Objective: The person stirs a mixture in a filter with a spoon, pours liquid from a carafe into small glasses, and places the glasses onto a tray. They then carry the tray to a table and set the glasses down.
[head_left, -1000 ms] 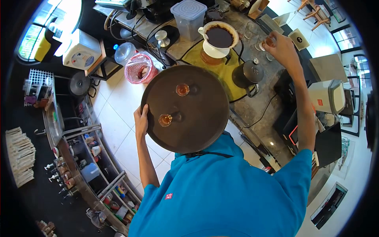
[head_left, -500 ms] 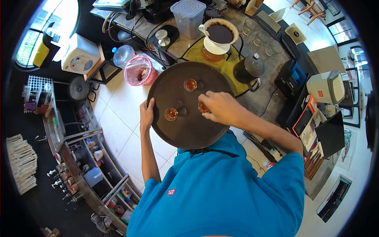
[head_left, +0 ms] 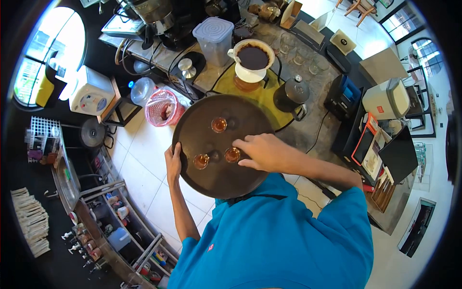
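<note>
A round dark brown tray (head_left: 192, 139) lies level in front of my chest. My left hand (head_left: 173, 163) is closed on its left rim, thumb on top. Three small glasses of amber liquid stand on it: a back glass (head_left: 219, 124), a left glass (head_left: 201, 161) and a right glass (head_left: 232, 154). My right hand (head_left: 264, 153) reaches over the tray from the right, its thumb and index finger around the right glass. The underside of the tray and my left fingers below it are hidden.
Beyond the tray, a counter holds a white dripper (head_left: 250, 74) with dark coffee grounds, on a yellow mat (head_left: 226, 86). Beside it stand a black lidded pot (head_left: 291, 91), a plastic tub (head_left: 214, 43) and clear glasses (head_left: 299, 55). A pink bin (head_left: 153, 113) sits on the floor.
My view has shifted, so tray and counter appear lower and further left. The right glass sits slightly closer to the left one, and more of it shows beside my right fingers.
</note>
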A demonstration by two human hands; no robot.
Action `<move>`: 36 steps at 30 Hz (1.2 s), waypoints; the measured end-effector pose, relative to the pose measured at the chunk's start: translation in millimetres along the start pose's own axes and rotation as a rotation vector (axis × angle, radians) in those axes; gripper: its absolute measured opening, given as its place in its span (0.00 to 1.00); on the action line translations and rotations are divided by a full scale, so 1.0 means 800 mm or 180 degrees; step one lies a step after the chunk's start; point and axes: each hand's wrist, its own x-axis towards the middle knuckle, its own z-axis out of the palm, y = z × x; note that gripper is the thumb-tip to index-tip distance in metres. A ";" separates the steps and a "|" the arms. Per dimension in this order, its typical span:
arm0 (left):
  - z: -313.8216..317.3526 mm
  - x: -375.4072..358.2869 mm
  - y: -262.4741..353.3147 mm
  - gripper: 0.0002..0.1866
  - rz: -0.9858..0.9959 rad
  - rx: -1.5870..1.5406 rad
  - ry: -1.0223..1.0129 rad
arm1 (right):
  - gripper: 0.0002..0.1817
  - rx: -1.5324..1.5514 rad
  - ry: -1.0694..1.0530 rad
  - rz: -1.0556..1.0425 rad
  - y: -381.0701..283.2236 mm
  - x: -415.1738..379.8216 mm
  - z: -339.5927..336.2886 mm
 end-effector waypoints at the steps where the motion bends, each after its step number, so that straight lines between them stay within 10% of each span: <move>1: -0.001 -0.004 0.009 0.20 -0.0030 -0.0014 -0.0002 | 0.18 0.0265 0.0231 0.0007 0.003 -0.007 -0.028; 6: -0.009 0.000 -0.013 0.20 0.0082 -0.0020 0.0060 | 0.11 0.0375 0.1841 0.1008 0.145 0.009 -0.152; 12: -0.007 -0.004 -0.005 0.20 -0.0022 0.0024 0.0083 | 0.19 0.0199 0.1578 0.1640 0.352 0.112 -0.167; 19: -0.003 -0.013 0.000 0.19 -0.0003 -0.0145 0.0126 | 0.27 -0.0132 0.0587 0.2598 0.387 0.195 -0.122; 29: -0.005 -0.011 0.007 0.18 -0.0330 -0.0102 0.0004 | 0.21 -0.0918 0.0453 0.2283 0.401 0.176 -0.142; 36: 0.007 0.010 0.000 0.18 0.0038 0.0101 -0.0355 | 0.21 -0.1026 0.1960 0.1458 0.305 0.069 -0.192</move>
